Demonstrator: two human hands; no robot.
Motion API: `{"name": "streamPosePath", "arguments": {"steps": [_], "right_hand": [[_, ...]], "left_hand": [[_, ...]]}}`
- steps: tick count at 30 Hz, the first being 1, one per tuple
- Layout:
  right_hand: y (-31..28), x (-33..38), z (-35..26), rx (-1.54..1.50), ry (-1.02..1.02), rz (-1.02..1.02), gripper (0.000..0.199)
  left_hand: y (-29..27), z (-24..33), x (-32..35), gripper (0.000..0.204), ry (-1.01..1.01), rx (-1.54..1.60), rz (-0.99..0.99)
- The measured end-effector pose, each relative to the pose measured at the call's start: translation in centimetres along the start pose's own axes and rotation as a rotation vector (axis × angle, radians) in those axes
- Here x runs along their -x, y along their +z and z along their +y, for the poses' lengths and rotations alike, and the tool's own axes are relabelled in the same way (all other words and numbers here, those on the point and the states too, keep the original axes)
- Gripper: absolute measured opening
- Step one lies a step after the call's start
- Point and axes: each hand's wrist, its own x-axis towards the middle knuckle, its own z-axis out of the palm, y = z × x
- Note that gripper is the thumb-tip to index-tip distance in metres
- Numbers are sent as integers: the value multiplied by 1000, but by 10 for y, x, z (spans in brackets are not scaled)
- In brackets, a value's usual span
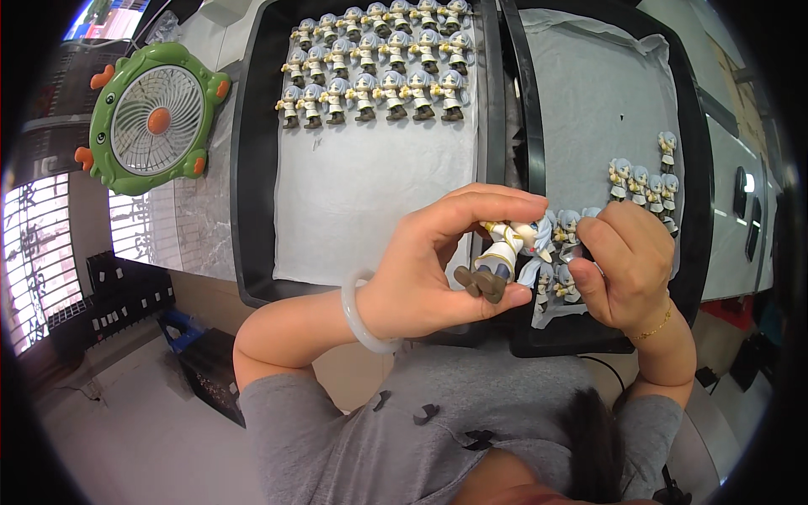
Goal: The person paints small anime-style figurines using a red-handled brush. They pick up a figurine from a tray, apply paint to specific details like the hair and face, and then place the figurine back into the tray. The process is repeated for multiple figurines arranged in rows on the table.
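Figurine in hand, one: small painted plastic figure with pale blue-grey hair, white-and-gold coat and brown boots (502, 257), held above the gap between two trays; long axis slanting, boots toward lower left, head toward upper right. Left hand (417, 261), one: nearest, its fingers grasping the figurine, thumb beneath and forefinger stretched above. Right hand (627, 261), one: just right of the figurine's head, fingers curled inward; whether they pinch hair or some small item cannot be told. Black rectangular trays, two: left tray (255, 168) and right tray (690, 143), each lined with white paper sheet (370, 194). Matching figurines in left tray (364, 97), twenty-one: three rows of seven, heads to the far side. Matching figurines in right tray (619, 178): five plain to see at right, others partly behind the hands, total uncertain. Bangle, pale and smooth (351, 311), one, left wrist. Thin gold chain bracelet (655, 326), one, right wrist. Green plastic animal-shaped fan with orange hub (158, 122), one, left of the trays, near the grey marbled bench (206, 202).
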Motion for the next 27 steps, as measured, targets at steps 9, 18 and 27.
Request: {"name": "streamPosePath", "arguments": {"steps": [9,18,27], "right_hand": [[0,0,-2,37,-7,22,35],[0,-1,0,73,-83,106,38],[-2,-1,0,28,-42,35,36]], "left_hand": [[1,-1,0,51,-21,45,-1],[0,4,-1,52,-75,116,-10],[0,0,0,51,-47,65,-7]]}}
